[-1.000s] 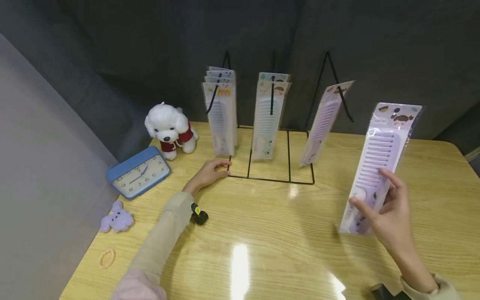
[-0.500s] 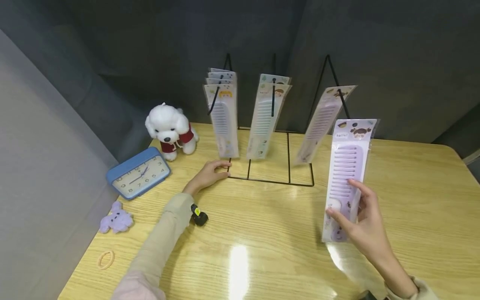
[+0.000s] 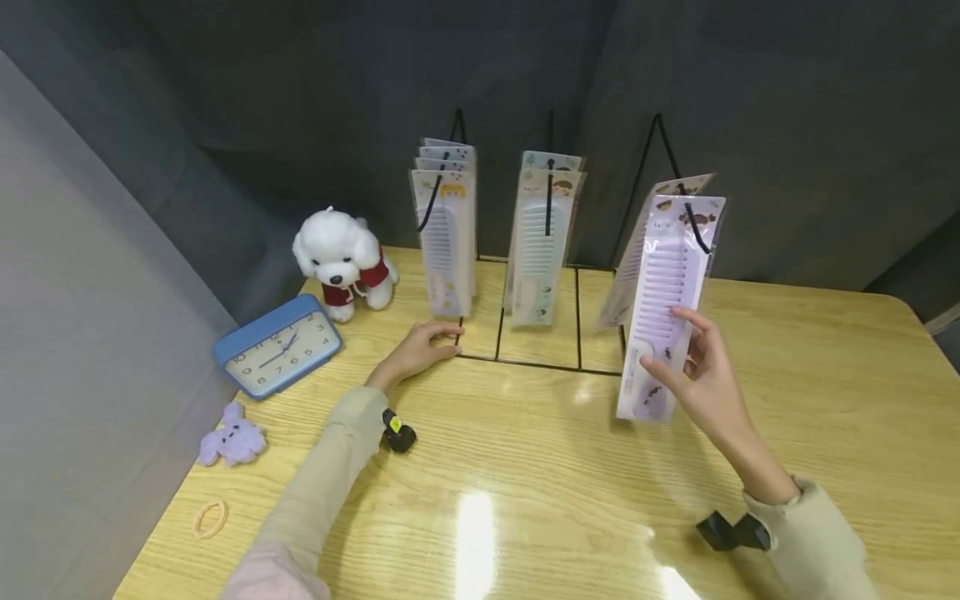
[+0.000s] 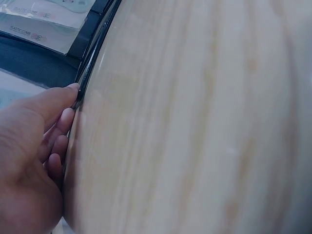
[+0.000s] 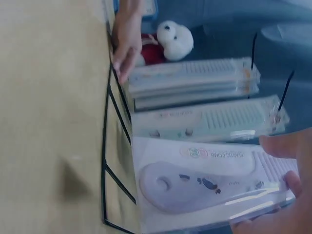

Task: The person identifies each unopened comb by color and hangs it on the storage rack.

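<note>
Pinching a comb pack [image 3: 663, 283] at its lower half with the right hand [image 3: 701, 379], thumb on the near face and fingers [image 5: 280, 146] curled round the far edge. Held nearly upright above the grip, with the top of the pack just at the black hook [image 3: 693, 225] of the wire rack [image 3: 540, 362]. Cannot tell whether already threaded on the hook or only lying in front of it. Just behind the grip, hanging on the same hook, another pack [image 3: 621, 296].

Resting the left hand [image 3: 416, 350] well away to the left of the grip, fingers relaxed and nearly straight. Touching the front corner wire of the rack with the fingertips, holding nothing.

Possible troubles, only as a judgement:
- May miss the hook with the small hole, being far above the pinch and partly hidden by the pack itself.
- May bend the soft pack when pushing from so low, and so slide beside the hook.
- May knock the other pack off if pushing too hard.
- May drop to the table [image 3: 525, 467] below the grip if let go before hanging surely.
- May shift the light rack if pressed too weakly by the left hand.
</note>
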A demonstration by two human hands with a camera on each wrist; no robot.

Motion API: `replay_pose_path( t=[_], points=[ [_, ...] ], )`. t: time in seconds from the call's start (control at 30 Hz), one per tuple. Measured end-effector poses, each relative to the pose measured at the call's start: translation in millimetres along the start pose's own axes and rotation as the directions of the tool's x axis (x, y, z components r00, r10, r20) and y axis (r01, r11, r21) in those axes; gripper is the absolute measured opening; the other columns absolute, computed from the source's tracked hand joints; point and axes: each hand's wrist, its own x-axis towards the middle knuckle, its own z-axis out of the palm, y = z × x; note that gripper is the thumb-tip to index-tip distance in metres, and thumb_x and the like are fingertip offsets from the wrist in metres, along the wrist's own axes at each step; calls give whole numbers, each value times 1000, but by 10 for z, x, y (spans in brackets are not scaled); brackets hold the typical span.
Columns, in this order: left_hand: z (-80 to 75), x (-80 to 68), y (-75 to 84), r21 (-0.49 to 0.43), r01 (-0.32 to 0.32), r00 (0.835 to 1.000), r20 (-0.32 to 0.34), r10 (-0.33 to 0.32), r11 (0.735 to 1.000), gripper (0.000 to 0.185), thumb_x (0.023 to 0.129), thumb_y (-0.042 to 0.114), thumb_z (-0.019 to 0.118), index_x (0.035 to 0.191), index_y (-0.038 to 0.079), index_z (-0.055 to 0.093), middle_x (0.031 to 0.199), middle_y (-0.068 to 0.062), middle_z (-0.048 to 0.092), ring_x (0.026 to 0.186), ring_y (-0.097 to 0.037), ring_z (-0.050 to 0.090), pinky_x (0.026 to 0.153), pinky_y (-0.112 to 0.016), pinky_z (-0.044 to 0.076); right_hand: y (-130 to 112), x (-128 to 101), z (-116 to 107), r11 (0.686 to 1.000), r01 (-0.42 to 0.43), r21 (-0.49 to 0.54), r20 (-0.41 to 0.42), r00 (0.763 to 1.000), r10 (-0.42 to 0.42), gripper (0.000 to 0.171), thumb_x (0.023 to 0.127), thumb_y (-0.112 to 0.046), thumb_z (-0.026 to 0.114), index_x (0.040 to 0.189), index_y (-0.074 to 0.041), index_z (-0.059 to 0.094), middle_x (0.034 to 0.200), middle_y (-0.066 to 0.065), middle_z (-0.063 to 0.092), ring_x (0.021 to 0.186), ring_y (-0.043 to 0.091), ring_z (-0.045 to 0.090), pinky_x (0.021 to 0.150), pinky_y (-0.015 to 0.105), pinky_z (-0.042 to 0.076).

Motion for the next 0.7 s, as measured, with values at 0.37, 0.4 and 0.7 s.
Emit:
replay_pose_path(
  t=[0.37, 0.4, 0.7],
  points=[
    [45, 35, 22, 7, 0, 1000, 11, 0, 1000, 39, 91, 15, 65, 128, 3, 59, 125, -16, 60, 121, -30, 51, 107, -44, 36, 159, 373, -59, 996, -87, -37, 54, 995, 89, 53, 92, -4, 60, 139, -14, 36, 112, -3, 46, 93, 3, 53, 73, 12, 46],
    [37, 30, 26, 5, -2, 1000, 7, 2, 1000, 39, 91, 15, 65, 128, 3, 59, 125, -17, 60, 121, -30, 51, 106, -44, 36, 167, 380, -59, 996, -90, -30, 66, 994, 92, 53, 93, -5, 59, 139, -15, 36, 114, -1, 45, 94, 3, 53, 73, 12, 47],
    [10, -4, -9, 10, -16, 1000, -13, 16, 1000, 39, 91, 15, 65, 128, 1, 59, 126, -17, 59, 120, -31, 51, 106, -46, 35, 242, 375, -116, 990, -131, -59, 88, 987, 135, 56, 94, -13, 59, 145, -14, 36, 136, 11, 39, 109, 7, 46, 80, 9, 44]
  ],
)
